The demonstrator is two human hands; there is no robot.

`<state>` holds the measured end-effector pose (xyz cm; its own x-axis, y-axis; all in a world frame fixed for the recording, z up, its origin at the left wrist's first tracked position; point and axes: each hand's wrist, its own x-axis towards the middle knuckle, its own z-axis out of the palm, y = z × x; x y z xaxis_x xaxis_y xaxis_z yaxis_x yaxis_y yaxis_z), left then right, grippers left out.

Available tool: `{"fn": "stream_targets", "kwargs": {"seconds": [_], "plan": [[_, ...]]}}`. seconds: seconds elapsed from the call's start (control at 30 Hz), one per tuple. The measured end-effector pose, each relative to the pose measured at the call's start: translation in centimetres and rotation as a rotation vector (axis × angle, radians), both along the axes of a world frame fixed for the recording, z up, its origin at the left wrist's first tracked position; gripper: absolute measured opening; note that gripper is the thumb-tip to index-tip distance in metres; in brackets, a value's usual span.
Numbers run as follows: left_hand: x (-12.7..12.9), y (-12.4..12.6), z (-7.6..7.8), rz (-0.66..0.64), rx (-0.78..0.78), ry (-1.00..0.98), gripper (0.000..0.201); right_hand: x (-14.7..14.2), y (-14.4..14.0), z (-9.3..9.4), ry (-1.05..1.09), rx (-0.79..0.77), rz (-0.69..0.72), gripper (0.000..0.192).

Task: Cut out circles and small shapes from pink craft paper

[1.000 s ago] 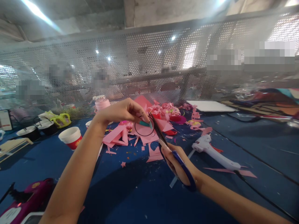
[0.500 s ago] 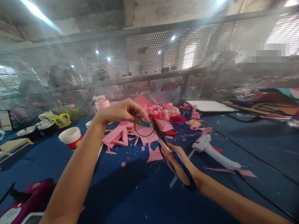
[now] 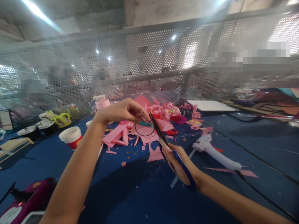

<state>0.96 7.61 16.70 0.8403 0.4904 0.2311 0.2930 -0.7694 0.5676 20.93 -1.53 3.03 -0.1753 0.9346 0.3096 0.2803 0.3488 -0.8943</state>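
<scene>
My left hand (image 3: 134, 112) is closed in a pinch on a small teal piece (image 3: 145, 123), its exact kind too small to make out. A thin black loop (image 3: 144, 135) hangs below those fingers, seemingly joined to the teal piece. My right hand (image 3: 176, 158) grips scissors (image 3: 187, 172) with dark blue handles. Their dark blades point up and away, with the tips right beside the teal piece and my left fingertips. Whether the blades touch it I cannot tell. Pink paper pieces (image 3: 118, 134) lie on the blue table beneath.
A white glue gun (image 3: 217, 154) with a black cord lies at right. Paper cups (image 3: 71, 137), black pots (image 3: 29, 132) and a yellow-green holder (image 3: 61, 120) stand at left. A purple device (image 3: 35, 193) sits near left. Behind is a perforated metal panel (image 3: 140, 62).
My left fingertips and the teal piece have shifted slightly right, closer to the scissor blades. My right hand stays almost still, holding the scissors.
</scene>
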Motion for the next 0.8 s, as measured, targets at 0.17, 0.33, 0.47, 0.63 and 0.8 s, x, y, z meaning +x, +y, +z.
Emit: {"fn": "stream_targets", "kwargs": {"seconds": [0.17, 0.33, 0.47, 0.63, 0.8], "plan": [[-0.02, -0.05, 0.17, -0.034, -0.009, 0.041, 0.020, -0.09, -0.07, 0.15, -0.054, 0.026, -0.005, 0.044], [-0.03, -0.12, 0.20, -0.028, -0.020, 0.036, 0.020, -0.28, -0.26, 0.32, -0.070, 0.028, -0.014, 0.045], [-0.06, -0.01, 0.12, -0.027, -0.053, 0.018, 0.019, -0.27, -0.28, 0.32, -0.064, 0.032, -0.011, 0.044], [-0.14, 0.16, 0.05, -0.013, -0.107, -0.023, 0.021, -0.22, -0.25, 0.27, -0.063, 0.037, 0.009, 0.045], [-0.24, 0.35, -0.04, 0.025, -0.069, -0.029, 0.019, -0.23, -0.21, 0.23, -0.035, 0.018, -0.015, 0.047]]}}
